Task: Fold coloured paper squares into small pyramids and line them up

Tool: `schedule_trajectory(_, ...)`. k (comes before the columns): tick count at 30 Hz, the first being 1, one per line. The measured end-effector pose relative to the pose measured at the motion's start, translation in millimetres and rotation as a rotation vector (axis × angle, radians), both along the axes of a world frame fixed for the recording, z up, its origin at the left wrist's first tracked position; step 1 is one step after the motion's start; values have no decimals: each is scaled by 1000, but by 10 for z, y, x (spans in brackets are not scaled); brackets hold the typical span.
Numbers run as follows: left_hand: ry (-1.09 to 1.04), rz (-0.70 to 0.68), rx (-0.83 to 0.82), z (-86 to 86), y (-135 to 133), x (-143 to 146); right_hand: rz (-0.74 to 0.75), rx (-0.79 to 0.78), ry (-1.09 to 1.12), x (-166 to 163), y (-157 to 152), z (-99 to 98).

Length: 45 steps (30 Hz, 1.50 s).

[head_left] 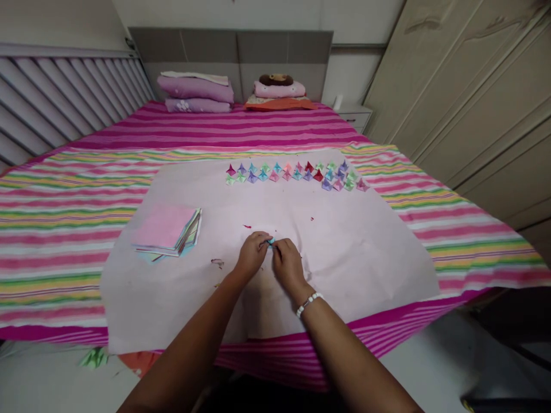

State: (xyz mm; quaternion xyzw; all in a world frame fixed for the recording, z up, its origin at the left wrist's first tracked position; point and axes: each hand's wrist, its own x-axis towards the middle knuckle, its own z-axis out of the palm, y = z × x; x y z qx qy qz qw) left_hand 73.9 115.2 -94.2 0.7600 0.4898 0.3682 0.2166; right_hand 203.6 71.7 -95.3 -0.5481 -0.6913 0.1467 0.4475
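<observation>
Between my two hands is a small piece of folded blue paper point(271, 241), mostly covered by fingers. My left hand point(253, 252) pinches its left side, and my right hand point(289, 261), with a white bead bracelet point(309, 304) at the wrist, pinches the right side. Both hands are just above a large pale sheet point(365, 252) spread over the bed. Farther back on the sheet stand rows of folded paper pieces point(274, 176) in pink, blue, green, purple and red. To the left of my hands lies a stack of coloured paper squares point(166, 228), pink on top.
Small scraps point(217, 262) are scattered on the sheet near my hands. A striped bedspread point(55, 241) surrounds it. Folded bedding point(196, 92) and pillows point(279, 89) lie by the grey headboard point(193, 46). Wardrobe doors point(473, 86) stand at right; green paper point(93, 357) is on the floor.
</observation>
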Motion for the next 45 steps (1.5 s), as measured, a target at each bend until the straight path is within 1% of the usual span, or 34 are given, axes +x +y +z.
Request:
schedule_trajectory(8,-25,-12,0,37,-19,1,-8,-14,7,-8,-8,18)
schedule_trajectory(17,-59,30,37,5,-14,36,-29,4,-8,-19,-13,-26)
schedule_trajectory(20,-58,55,61,28,-21,17,-45,5,-8,-19,-16,-19)
schedule_trajectory(23,-42,123,109,90,14,-82,-63,13,2,-15,-23,-17)
schedule_trajectory(26,5,213,145,140,82,-226,-73,15,9,-11,-29,-21)
schedule_trajectory(28,71,257,154,137,121,-298,-72,12,19,-12,-32,-20)
schedule_trajectory(32,364,292,184,52,139,-328,-78,13,40,-24,-49,-8)
schedule_trajectory(34,449,300,221,2,129,-315,-79,14,51,-30,-71,6)
schedule_trajectory(37,473,313,290,-55,122,-318,-70,16,91,-22,-103,65)
schedule_trajectory(40,484,297,330,-99,140,-348,-68,51,125,50,-53,200)
schedule_trajectory(42,492,297,349,-123,159,-367,-90,83,100,163,76,328)
schedule_trajectory(45,515,308,358,-151,178,-380,-201,80,32,438,430,517)
